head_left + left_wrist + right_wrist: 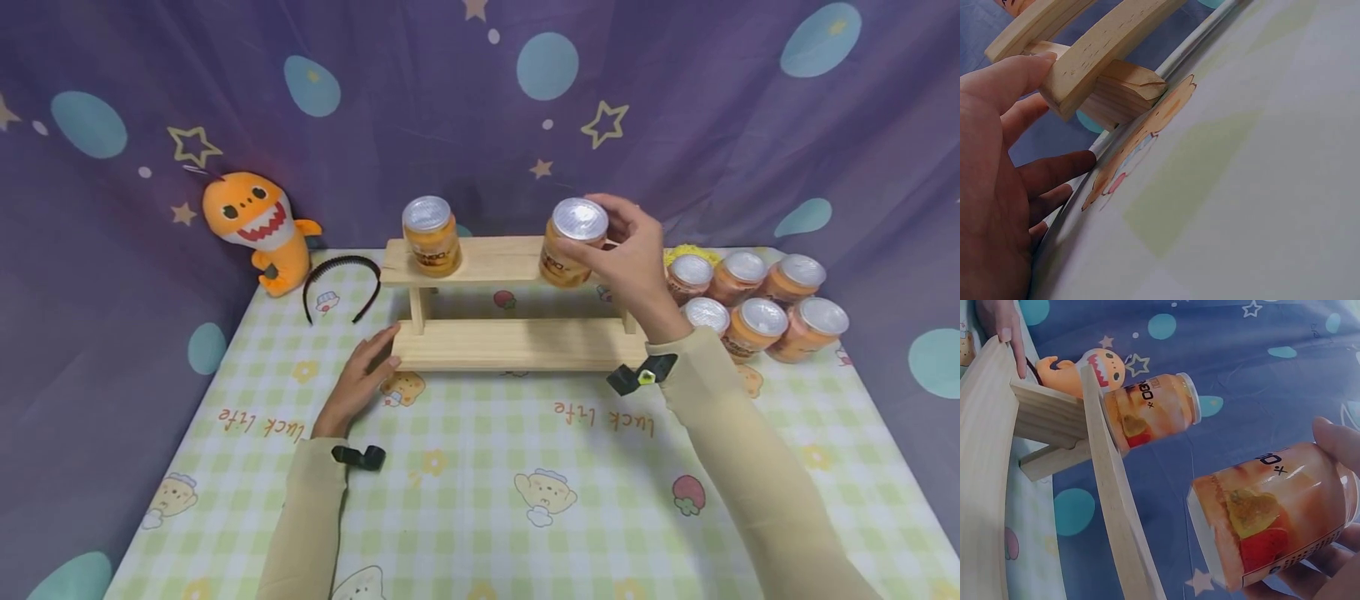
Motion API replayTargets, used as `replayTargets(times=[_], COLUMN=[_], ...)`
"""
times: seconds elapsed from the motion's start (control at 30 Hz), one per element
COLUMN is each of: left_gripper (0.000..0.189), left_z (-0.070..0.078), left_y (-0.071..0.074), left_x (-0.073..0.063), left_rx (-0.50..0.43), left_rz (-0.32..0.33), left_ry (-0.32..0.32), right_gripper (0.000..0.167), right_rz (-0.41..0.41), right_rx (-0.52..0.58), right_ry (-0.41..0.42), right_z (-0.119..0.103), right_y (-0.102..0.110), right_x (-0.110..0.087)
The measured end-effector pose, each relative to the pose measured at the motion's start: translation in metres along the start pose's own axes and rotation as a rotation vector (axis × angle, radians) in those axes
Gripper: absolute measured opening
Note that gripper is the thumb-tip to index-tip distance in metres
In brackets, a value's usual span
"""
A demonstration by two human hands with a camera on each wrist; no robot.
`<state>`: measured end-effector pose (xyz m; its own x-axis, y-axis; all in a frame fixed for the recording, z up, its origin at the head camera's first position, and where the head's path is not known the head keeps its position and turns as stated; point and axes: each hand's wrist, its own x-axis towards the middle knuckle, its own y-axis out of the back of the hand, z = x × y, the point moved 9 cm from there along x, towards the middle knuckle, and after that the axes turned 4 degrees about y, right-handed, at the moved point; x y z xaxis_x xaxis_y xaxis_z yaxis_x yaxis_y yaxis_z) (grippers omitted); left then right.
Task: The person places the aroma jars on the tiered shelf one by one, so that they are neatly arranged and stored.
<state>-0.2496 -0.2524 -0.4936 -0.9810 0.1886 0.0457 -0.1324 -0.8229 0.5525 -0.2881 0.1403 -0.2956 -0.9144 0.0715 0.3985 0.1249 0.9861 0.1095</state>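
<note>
Can (pixel 1272 515) held lid-up over top shelf (pixel 491 257) of wooden rack (pixel 517 343).
Right hand (pixel 636 260) grips its sides, leaving base bare; left hand (pixel 362 375), fingers spread, touches rack's left end, maybe steadying it, pressure unclear. Second can (pixel 432 243) stands top-left on rack; six cans (pixel 753 327) right of it.

A pale green-and-white checked, cartoon-printed cloth (pixel 465 433) covers the table (pixel 450 533). On it stands a two-tier wooden shelf (pixel 517 346), one can (pixel 433 242) upright toward the upper board's left end. Left of the shelf are a dark headband (pixel 341 261) and an orange plush shark (pixel 283 265); at right, six silver-lidded cans (pixel 756 327) stand in two rows, with a partly hidden yellow object (pixel 692 251) behind.
</note>
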Motion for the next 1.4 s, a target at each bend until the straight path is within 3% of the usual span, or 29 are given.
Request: replayTargets(times=[0.73,0.8,1.4], left_gripper=[0.055,0.055,0.054], left_z=[-0.002,0.003,-0.003], left_y=[0.001,0.002,0.000], left_x=[-0.002,-0.003,0.000], left_rx=[-0.014,-0.021,-0.019], left_rz=[0.010,0.008,0.011], left_ry=[-0.012,-0.008,0.008], right_gripper=[0.058,0.060,0.062], right_rz=[-0.075,-0.084,-0.120], right_rx=[0.010,0.002,-0.004], right_ry=[-0.022,-0.025,-0.064], right_z=[0.005,0.005,0.019], right_y=[-0.058,-0.062,-0.091], right_x=[0.028,0.030,0.039])
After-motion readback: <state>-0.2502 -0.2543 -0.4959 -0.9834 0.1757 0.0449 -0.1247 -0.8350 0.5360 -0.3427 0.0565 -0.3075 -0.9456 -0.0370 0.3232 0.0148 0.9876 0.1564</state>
